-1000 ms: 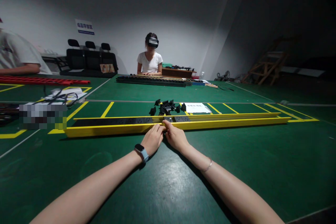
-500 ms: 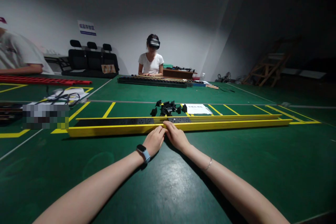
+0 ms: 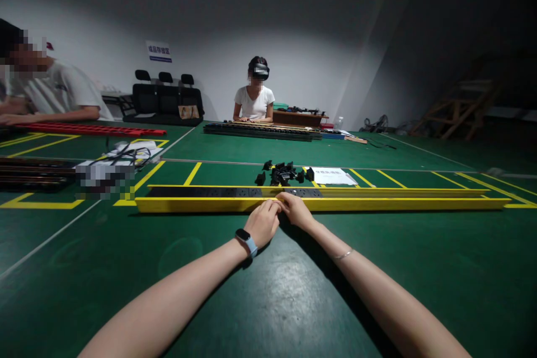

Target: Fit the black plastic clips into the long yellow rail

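Yellow channel (image 3: 398, 205) further right in view

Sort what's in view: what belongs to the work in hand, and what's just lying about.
Work in hand, apparently: yellow channel, touched by left hand and right hand; black socket modules inside it; probably the loose black parts behind it.

Just lying about, seemingly: tan bag; black seats; clear bottle.

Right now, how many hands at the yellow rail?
2: left hand and right hand, close together at the near side of the rail, left of its middle. No third hand shows there; none seems hidden.
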`<state>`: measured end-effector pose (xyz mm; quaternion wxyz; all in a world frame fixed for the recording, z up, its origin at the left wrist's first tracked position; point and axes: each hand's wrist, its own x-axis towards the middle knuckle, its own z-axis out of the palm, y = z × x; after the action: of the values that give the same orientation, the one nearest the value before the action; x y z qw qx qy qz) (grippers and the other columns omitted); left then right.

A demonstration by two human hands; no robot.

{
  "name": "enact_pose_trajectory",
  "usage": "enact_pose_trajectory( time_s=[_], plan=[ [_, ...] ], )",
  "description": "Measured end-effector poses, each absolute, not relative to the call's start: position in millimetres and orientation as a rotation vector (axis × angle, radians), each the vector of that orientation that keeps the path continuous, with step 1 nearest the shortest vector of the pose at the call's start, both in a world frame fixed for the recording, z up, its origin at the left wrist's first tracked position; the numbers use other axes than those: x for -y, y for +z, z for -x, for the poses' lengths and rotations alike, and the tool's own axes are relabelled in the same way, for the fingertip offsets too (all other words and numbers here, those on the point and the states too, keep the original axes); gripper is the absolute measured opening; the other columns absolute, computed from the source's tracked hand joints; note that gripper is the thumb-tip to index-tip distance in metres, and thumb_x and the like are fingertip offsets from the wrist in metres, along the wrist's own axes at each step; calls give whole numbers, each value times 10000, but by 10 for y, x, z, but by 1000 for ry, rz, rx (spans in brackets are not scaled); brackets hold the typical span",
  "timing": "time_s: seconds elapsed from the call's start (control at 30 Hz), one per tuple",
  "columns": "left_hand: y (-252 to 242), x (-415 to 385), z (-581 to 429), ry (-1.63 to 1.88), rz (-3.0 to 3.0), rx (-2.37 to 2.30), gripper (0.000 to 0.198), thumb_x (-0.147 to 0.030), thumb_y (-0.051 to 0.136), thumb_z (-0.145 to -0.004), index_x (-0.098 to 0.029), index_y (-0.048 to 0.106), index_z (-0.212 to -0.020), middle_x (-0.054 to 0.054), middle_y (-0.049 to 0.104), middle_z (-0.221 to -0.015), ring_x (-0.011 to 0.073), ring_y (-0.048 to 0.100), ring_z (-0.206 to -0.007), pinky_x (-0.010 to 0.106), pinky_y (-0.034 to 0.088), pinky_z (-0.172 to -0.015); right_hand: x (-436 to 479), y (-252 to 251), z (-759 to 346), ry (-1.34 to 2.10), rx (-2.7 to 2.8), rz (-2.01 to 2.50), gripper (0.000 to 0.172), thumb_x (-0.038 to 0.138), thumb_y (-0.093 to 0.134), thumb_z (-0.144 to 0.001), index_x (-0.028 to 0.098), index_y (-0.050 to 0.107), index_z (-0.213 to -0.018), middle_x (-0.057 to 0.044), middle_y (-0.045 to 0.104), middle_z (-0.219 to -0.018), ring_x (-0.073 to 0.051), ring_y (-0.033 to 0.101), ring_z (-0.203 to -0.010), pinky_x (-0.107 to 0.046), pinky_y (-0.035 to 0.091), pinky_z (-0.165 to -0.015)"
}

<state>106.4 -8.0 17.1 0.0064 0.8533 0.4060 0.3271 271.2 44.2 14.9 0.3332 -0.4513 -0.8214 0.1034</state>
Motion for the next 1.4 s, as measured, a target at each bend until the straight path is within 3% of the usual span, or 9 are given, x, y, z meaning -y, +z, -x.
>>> enact_pose_trajectory(
  time_s=[0.33, 0.77, 0.9, 1.0, 1.17, 1.4],
  plan=[
    [162, 71, -1040, 942, -2712, -1287, 174, -104, 459, -837, -186, 509, -982, 55, 533, -959, 187, 551, -881, 344, 490, -824, -525, 118, -3213, 178, 2121, 1283, 406, 526, 442, -884, 171, 637, -908, -29, 632, -718, -150, 535, -599, -254, 409, -600],
    [138, 72, -1075, 1096, -2666, -1395, 249, -141, 456, -850, -181, 507, -1090, 83, 514, -1074, 211, 525, -1019, 375, 465, -914, -439, 225, -3749, 414, 2030, 1423, 402, 554, 451, -848, 186, 605, -904, 20, 612, -657, -95, 478, -358, -220, 382, -414],
    [123, 71, -1087, 1218, -2653, -1608, 408, -158, 488, -828, -154, 466, -1235, 146, 465, -1294, 296, 389, -1246, 481, 338, -1051, -418, 246, -3695, 397, 1980, 1453, 416, 570, 470, -830, 184, 618, -872, 30, 596, -611, -99, 484, -384, -212, 365, -415],
    [66, 33, -1081, 1205, -2681, -1659, 547, -167, 505, -811, -141, 386, -1344, 152, 390, -1417, 313, 289, -1344, 510, 249, -1107, -426, 225, -3655, 304, 1938, 1454, 421, 572, 476, -828, 183, 635, -821, 13, 610, -630, -119, 531, -495, -213, 389, -481],
    [-5, -9, -1070, 1129, -2711, -1690, 568, -186, 493, -809, -153, 387, -1366, 140, 430, -1409, 308, 332, -1335, 526, 234, -1110, -443, 135, -3599, 135, 1852, 1418, 419, 563, 492, -819, 176, 645, -766, -20, 640, -703, -148, 563, -639, -235, 426, -598],
    [8, 44, -1076, 1124, -2728, -1709, 544, -190, 487, -812, -143, 415, -1349, 150, 452, -1388, 313, 362, -1314, 523, 252, -1099, -423, 110, -3618, 224, 1820, 1434, 448, 597, 492, -814, 179, 642, -754, -5, 621, -628, -129, 520, -494, -235, 404, -498]
  ],
)
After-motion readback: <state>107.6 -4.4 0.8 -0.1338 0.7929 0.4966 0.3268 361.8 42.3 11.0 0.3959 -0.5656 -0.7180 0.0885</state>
